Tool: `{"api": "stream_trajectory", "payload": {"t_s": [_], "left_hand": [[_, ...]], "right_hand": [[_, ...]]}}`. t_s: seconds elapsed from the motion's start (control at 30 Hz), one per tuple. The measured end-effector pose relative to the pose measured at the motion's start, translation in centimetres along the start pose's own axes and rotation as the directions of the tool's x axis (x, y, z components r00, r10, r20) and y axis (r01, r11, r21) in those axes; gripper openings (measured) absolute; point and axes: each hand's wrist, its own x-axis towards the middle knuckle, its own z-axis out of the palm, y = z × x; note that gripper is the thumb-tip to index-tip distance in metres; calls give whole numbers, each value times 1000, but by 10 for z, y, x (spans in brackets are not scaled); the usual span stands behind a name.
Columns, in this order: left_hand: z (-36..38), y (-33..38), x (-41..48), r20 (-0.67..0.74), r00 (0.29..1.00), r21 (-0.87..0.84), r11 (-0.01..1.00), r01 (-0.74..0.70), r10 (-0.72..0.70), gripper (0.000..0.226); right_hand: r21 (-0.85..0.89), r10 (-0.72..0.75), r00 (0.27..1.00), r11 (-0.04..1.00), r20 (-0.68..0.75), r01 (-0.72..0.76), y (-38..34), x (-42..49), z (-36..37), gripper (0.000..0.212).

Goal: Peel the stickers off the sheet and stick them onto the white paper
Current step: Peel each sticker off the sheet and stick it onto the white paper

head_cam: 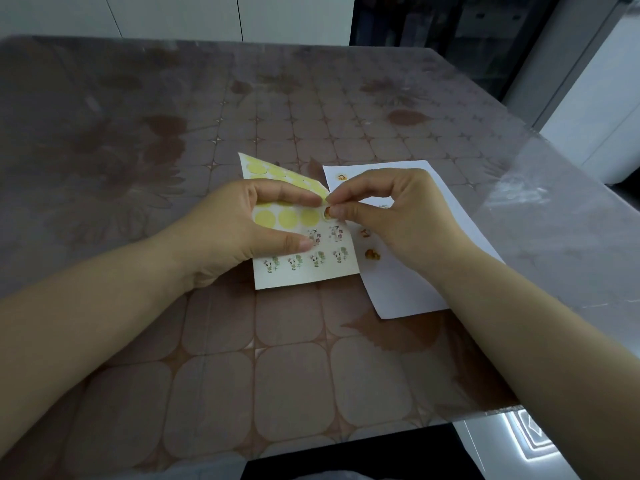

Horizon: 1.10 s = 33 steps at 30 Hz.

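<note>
Brown patterned tabletop (242, 375) under a clear glossy cover. Sticker sheet (304, 271) lies at centre, its near edge flat on the tabletop and its far corner bent upward. White paper (412, 289) lies just right of the sheet, angled, with its left edge touching or slightly under the sheet's right edge (hard to tell which from this angle). Left hand (239, 223) rests on the sheet from the left, forefinger and thumb stretched out fairly straight and pressing the sheet down; its grip is apart, clamped on nothing. Right hand (394, 216) reaches in from the right, over the white paper, with thumb and forefinger curled together. That grip is clamped on a small round sticker (326, 212) at the sheet's right edge, level with the row of yellow circles (289, 218). The sticker's print looks orange-brown, but it is too small to read. Two rows of small printed stickers (318, 259) sit on the near part of the sheet, the nearer row greenish. On the white paper, an orange sticker (373, 254) sits near the left edge, a second one (365, 233) lies just beyond it, and a third (342, 176) is at the far left corner. The right hand hides much of the middle of the paper.
</note>
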Motion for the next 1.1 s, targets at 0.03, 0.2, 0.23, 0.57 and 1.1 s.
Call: {"api": "stream_trajectory", "payload": {"t_s": [0.03,0.2,0.23,0.57,1.1], "left_hand": [[0,0,0,1,1000,12,1000,3,-3,45],[0,1,0,7,1000,18,1000,6,-6,44],[-1,1,0,5,1000,23,1000,3,-3,44],[0,1,-1,8,1000,58,998,-19,19,45],[-4,-7,1,-15,999,86,995,-50,51,51]], "right_hand": [[-26,-13,1000,1000,9,14,0,0,0,15],[-57,-14,999,998,40,16,3,1,0,20],[-48,-8,999,999,46,10,3,1,0,20],[-51,87,994,995,60,-84,0,-1,2,17],[-198,243,967,954,76,-224,-9,4,-69,2]]}}
